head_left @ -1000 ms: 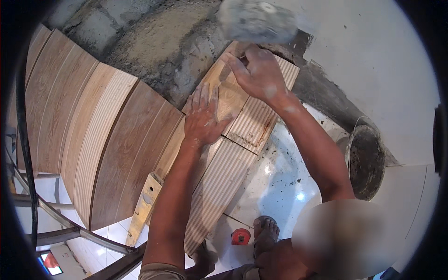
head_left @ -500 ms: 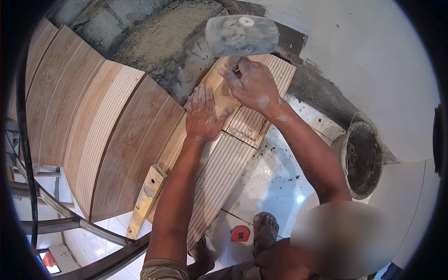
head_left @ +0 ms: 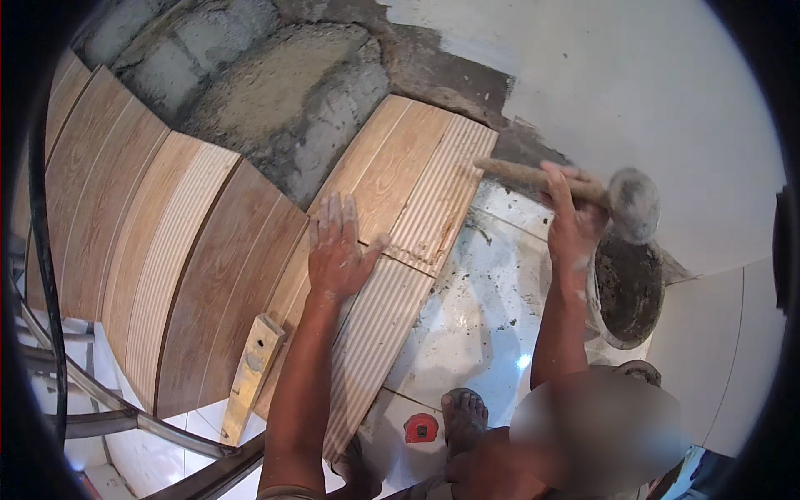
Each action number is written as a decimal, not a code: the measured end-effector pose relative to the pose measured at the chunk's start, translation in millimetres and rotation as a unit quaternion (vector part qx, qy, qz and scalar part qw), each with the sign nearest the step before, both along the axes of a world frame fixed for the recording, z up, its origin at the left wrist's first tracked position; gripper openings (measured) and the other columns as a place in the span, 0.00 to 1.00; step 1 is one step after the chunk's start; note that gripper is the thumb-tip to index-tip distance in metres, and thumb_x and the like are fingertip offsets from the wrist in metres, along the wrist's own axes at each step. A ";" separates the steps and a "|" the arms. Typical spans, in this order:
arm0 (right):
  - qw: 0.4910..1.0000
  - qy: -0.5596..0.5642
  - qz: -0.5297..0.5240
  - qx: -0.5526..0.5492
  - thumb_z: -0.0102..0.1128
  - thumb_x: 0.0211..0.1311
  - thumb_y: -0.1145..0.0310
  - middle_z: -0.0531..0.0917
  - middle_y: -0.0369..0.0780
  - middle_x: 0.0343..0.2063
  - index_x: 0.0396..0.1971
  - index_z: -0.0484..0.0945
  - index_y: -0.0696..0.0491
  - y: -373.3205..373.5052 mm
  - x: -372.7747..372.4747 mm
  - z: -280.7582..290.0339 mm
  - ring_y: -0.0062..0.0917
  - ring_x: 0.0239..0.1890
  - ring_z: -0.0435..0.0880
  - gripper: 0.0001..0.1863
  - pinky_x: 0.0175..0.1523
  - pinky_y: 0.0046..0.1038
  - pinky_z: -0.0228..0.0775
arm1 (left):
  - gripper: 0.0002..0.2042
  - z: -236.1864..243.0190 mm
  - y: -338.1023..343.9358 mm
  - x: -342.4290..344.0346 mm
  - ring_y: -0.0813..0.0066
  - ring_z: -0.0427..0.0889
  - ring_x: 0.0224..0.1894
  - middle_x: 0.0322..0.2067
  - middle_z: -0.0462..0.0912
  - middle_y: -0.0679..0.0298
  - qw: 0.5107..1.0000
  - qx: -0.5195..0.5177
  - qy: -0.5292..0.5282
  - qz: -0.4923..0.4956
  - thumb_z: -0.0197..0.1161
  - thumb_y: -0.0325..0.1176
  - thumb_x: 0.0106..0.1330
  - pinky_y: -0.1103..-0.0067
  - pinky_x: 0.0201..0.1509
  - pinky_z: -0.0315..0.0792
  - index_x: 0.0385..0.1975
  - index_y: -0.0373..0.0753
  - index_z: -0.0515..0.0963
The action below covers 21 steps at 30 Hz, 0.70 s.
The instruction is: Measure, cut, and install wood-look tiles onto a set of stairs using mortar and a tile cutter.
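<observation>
My left hand (head_left: 336, 262) lies flat with its fingers stretched out on wood-look stair tiles, near a joint. Beyond it is a wood-look tile (head_left: 400, 150), whose ribbed strip (head_left: 452, 185) runs along the right side. Some mortar smears the ribbed strip's near end. My right hand (head_left: 575, 221) is raised to the right of the tiles, wrapped round the wooden handle of a mallet (head_left: 635, 207). The mallet's grey head points right, slightly blurred, above the bucket, and the handle end reaches back toward the ribbed strip. Just left of my left forearm rests a yellow spirit level (head_left: 252, 375).
A mortar-stained bucket (head_left: 629, 292) stands at the right by the white wall (head_left: 642, 92). Rough concrete steps with a sandy mortar bed (head_left: 275, 83) lie at the far left. A metal railing (head_left: 104, 417) curves at lower left. A red tape measure (head_left: 421, 427) sits beside my foot.
My right hand has swung the mallet from above the far tile out to the right, near the bucket. My left hand stays flat on the tiles. The whole view has shifted slightly.
</observation>
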State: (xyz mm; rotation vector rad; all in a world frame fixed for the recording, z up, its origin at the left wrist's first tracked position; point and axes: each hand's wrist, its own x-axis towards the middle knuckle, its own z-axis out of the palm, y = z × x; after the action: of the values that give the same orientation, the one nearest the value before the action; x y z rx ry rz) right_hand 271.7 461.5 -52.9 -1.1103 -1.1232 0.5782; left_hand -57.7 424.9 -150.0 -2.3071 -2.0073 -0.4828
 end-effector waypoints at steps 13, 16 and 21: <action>0.963 0.241 -0.046 -0.108 0.64 0.73 0.65 0.87 0.51 0.46 0.47 0.79 0.62 -67.2 38.7 -65.1 0.29 0.41 0.89 0.15 0.41 0.26 0.88 | 0.49 3.4 0.0 2.0 0.43 0.46 0.81 0.78 0.49 0.39 0.999 -0.050 0.006 0.000 0.57 0.66 0.70 0.51 0.82 0.40 0.79 0.34 0.52; 0.955 0.264 -0.037 -0.131 0.64 0.73 0.66 0.87 0.49 0.46 0.47 0.79 0.62 -81.6 24.8 -73.6 0.28 0.40 0.89 0.14 0.40 0.26 0.88 | 0.49 3.8 0.7 2.7 0.43 0.45 0.81 0.78 0.49 0.40 0.999 -0.044 0.010 -0.004 0.57 0.65 0.70 0.50 0.82 0.40 0.79 0.34 0.51; 0.951 0.269 0.001 -0.151 0.65 0.72 0.65 0.88 0.48 0.45 0.46 0.80 0.58 -91.2 16.0 -79.9 0.27 0.41 0.88 0.12 0.41 0.29 0.88 | 0.48 3.8 0.9 3.4 0.43 0.46 0.81 0.78 0.50 0.40 0.999 -0.038 0.011 0.000 0.57 0.65 0.70 0.49 0.81 0.40 0.79 0.35 0.51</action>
State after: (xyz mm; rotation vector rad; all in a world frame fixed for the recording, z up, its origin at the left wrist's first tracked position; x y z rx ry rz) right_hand 287.8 370.3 -132.9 -1.1154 -0.5709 1.0094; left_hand -54.2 425.9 -146.2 -2.3442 -2.0510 -0.3870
